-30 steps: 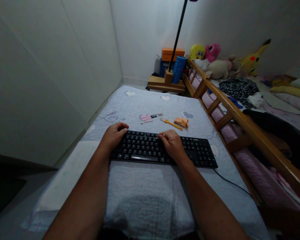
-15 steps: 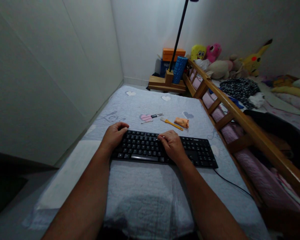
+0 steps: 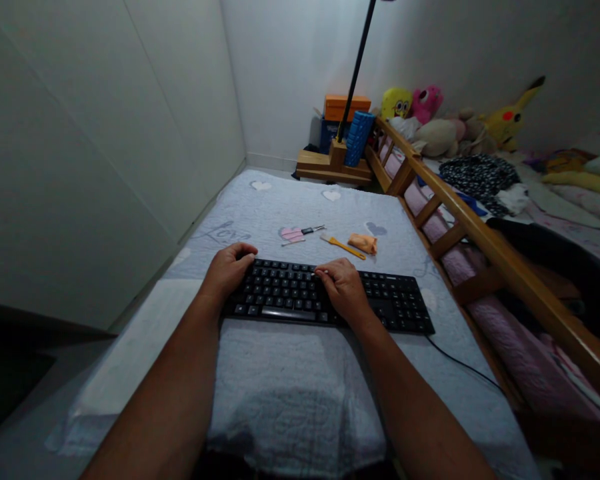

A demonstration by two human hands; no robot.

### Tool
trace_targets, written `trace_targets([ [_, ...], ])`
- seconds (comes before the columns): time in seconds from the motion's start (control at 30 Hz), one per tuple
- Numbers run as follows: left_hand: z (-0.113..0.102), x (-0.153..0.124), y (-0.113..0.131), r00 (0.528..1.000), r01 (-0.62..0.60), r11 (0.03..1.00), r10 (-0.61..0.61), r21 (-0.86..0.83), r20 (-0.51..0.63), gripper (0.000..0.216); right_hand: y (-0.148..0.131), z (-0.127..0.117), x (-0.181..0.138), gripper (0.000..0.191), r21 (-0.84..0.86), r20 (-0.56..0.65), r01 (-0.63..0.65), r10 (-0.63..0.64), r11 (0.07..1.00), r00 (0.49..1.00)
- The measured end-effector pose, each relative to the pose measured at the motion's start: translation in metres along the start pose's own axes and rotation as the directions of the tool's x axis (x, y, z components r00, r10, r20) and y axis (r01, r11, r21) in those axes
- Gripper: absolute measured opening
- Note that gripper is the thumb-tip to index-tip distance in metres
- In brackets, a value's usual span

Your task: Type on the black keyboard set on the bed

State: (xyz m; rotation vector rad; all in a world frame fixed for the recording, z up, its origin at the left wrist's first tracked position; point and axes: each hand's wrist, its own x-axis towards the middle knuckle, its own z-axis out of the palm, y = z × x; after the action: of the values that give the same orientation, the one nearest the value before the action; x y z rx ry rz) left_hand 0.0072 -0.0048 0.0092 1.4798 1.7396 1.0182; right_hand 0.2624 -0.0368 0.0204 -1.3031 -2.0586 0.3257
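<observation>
The black keyboard [image 3: 295, 293] lies flat on the bed cover [image 3: 290, 373], its long side crosswise to the person. A label near its 1 o'clock edge is too small to read.

The left hand [image 3: 229, 270] lies over its 10 o'clock corner, fingers curled and thumb near the far edge; whether it clamps the corner I cannot tell. The right hand [image 3: 344, 287] is over the keys just right of the middle, thumb and forefinger pinching a thin white stick [image 3: 313, 274].

The cable [image 3: 465, 363] leaves at 4 o'clock. Beyond the far edge lie a thin swab-like stick [image 3: 293, 243] at 11, a dark-handled metal tool [image 3: 308, 231] just before 12, a yellow brush [image 3: 347, 247] just past 12 and a crumpled orange packet [image 3: 363, 244] at 1. The cover reads "Love" at 10 o'clock, among printed hearts.

Since half a second ago both hands have kept their pose; the scene sits only slightly higher in view.

A wooden rail [image 3: 460, 213] runs along 2 to 3 o'clock, with plush toys [image 3: 397, 104] beyond. Far off at 12 stand an orange box [image 3: 347, 107] and a blue roller [image 3: 359, 140].
</observation>
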Motion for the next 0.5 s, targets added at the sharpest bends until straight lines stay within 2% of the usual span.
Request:
trace_targets([
  [0.5,0.0008,0.001,-0.0013,1.0,-0.009,1.0,0.008,0.023,0.014,0.027,-0.0057,-0.0051,-0.002,0.016,0.012,0.052,0.001,-0.001,1.0,0.999],
])
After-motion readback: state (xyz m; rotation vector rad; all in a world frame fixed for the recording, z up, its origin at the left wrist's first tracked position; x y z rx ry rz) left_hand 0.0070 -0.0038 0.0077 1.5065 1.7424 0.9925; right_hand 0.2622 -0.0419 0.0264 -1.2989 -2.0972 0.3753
